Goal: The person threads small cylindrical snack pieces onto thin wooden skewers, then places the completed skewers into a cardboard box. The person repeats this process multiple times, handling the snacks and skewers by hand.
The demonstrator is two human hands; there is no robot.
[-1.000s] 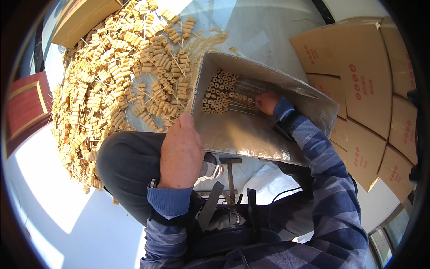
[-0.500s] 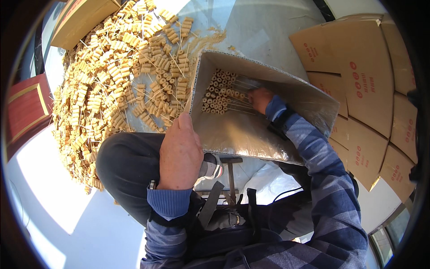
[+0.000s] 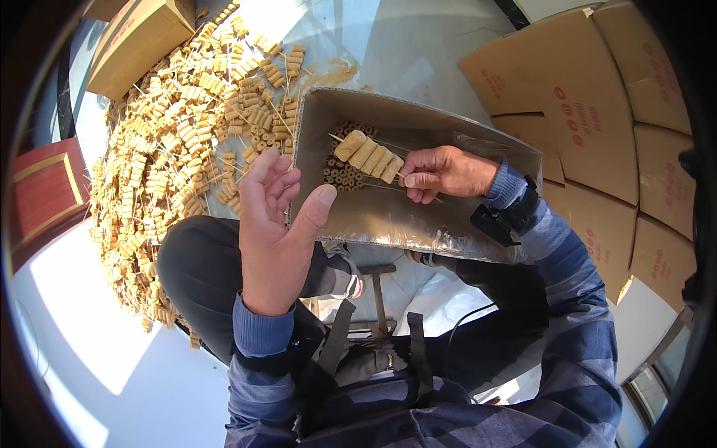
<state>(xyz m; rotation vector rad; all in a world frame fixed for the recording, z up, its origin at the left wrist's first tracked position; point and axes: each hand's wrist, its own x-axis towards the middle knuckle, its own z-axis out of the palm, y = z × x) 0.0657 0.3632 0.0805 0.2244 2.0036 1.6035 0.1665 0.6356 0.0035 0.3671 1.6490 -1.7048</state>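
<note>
My right hand (image 3: pixel 448 175) pinches the stick end of a skewer (image 3: pixel 369 155) threaded with several tan, ring-shaped rolls. It holds the skewer above the open cardboard box (image 3: pixel 418 110), which has a plastic lining. Inside, more skewered rolls (image 3: pixel 342 178) are stacked against the left wall with their round hollow ends showing; the raised skewer partly hides them. My left hand (image 3: pixel 275 231) is held up beside the box's near left corner, fingers and thumb apart, with nothing in it.
A large heap of skewered rolls (image 3: pixel 175 142) covers the floor on the left. Behind it stands another cardboard box (image 3: pixel 142 45). Flattened cartons (image 3: pixel 590 127) lean at the right. A red panel with a gold border (image 3: pixel 48 190) is at far left. My knees flank the box's near side.
My right hand has come up out of the box holding a skewer. My left hand has let go of the box's edge and spread its fingers. The box appears slightly further left in view.
</note>
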